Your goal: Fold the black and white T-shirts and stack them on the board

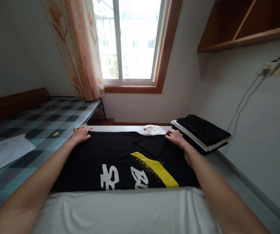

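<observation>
A black T-shirt (120, 146) with white lettering and a yellow stripe lies folded lengthwise in front of me, its far edge near the back of a white surface. My left hand (82, 134) is closed on the shirt's far left corner. At the far right, by the folded-over sleeve, my right hand (176, 137) pinches the edge of the same shirt between thumb and fingers. A crumpled white cloth or bag (154, 130) sits just beyond the shirt, close to my right hand.
To the right stands a stack of folded black and white clothes (203, 130). A checked bed (64, 112) with a paper sheet (6, 152) is at left. Ahead are a curtain (81, 48) and window (140, 39); a wooden shelf (247, 42) and plugged-in cable (246, 94) are on the right wall.
</observation>
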Available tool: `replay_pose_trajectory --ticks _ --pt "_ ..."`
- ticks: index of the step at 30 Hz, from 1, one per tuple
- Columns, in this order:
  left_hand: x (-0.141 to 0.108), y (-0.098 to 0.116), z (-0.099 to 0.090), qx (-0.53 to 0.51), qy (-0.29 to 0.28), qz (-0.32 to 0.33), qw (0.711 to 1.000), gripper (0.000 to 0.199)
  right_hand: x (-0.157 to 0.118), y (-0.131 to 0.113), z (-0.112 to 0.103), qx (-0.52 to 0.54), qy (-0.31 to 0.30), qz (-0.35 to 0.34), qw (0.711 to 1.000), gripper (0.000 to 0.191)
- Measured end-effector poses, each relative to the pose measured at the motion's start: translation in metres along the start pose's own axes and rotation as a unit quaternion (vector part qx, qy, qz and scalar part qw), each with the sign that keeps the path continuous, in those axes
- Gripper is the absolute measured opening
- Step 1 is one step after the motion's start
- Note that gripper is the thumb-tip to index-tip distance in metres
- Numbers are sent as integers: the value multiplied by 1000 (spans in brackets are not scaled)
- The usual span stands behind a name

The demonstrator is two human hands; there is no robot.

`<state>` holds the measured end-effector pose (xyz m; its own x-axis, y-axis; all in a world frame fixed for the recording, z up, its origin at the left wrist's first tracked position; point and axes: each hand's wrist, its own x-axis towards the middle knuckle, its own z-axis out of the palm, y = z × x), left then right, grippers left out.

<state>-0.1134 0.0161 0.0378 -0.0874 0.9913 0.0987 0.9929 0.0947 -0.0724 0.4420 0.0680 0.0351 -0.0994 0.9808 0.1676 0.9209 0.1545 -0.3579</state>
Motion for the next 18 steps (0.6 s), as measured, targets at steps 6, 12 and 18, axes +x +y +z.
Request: replay_pose_trajectory --ticks 6,12,18 --pt "11 -12 -11 3 -3 6 1000 26 24 15 -9 174 -158 -45 971 16" --pt "10 -16 -30 -20 3 -45 999 21 45 18 -6 176 -147 -52 972 10" --pt "14 -3 -36 1 98 -54 994 35 50 11 4 78 7 -54 995 16"
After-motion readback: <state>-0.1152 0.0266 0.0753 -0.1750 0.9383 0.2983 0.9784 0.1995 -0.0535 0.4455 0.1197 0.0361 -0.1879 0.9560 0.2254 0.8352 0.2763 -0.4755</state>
